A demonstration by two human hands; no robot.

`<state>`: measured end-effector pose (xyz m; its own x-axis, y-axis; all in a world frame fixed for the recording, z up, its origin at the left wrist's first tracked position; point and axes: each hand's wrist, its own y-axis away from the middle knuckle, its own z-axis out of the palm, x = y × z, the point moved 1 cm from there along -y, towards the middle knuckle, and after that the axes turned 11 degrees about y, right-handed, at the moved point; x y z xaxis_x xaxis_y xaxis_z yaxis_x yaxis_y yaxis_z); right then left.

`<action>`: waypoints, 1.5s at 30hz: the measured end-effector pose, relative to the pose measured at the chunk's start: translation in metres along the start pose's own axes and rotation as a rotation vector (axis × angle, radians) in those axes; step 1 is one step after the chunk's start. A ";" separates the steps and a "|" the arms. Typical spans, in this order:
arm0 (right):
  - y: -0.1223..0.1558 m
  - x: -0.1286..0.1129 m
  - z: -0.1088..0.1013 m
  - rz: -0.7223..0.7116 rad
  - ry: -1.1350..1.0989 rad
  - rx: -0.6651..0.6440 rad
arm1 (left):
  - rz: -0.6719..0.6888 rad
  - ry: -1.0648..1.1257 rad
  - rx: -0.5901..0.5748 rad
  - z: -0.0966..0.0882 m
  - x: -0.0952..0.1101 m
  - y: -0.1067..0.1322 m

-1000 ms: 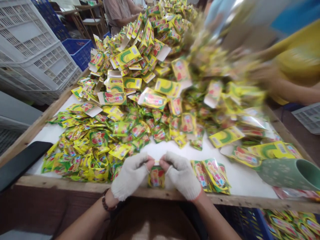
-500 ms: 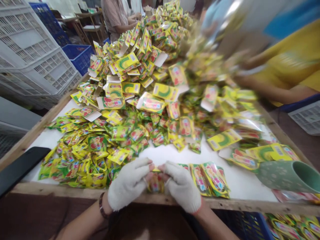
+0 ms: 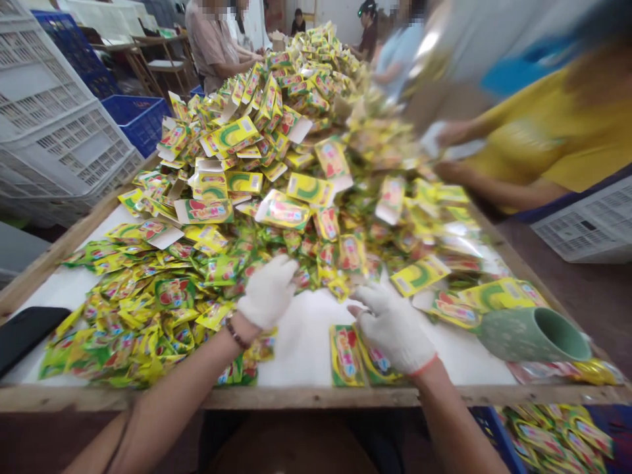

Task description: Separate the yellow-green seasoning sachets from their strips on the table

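Note:
My left hand (image 3: 270, 291), in a white fingerless-tipped glove, reaches to the near edge of a heap of small yellow-green packets (image 3: 175, 293). Its fingers look loosely bent and apart, with nothing visible in them; blur hides the tips. My right hand (image 3: 397, 326), gloved the same way, is spread open, thumb and fingers apart. Below it lie flat yellow-green printed packs (image 3: 347, 355) in a row at the table's front edge, partly covered by the hand. Opened yellow cartons (image 3: 232, 135) are piled high behind both hands.
A black phone (image 3: 29, 336) lies at the left edge; a green cup (image 3: 536, 334) lies on its side at the right. White crates (image 3: 59, 99) stand left. A person in a yellow shirt (image 3: 553, 141) works at the right side. The table has a wooden rim (image 3: 306, 398).
My hands have parted from the small packet they held together at the front edge. The left has moved forward to the heap, the right sideways and forward over the row.

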<state>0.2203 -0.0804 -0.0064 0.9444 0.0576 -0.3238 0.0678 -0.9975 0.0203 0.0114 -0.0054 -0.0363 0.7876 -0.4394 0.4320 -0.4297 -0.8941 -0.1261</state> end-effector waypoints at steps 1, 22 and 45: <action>-0.009 -0.006 0.006 0.005 0.038 -0.038 | 0.009 -0.041 -0.023 0.004 0.004 -0.005; 0.003 -0.055 0.040 0.264 -1.012 -0.097 | -0.605 1.508 0.126 0.009 0.019 0.056; -0.015 -0.046 0.057 0.258 -1.006 0.093 | 0.188 0.256 0.257 -0.050 0.001 -0.030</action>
<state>0.1574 -0.0705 -0.0453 0.2192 -0.1761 -0.9597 -0.1634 -0.9763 0.1418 0.0035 0.0251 0.0124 0.5568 -0.5904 0.5844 -0.4054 -0.8071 -0.4292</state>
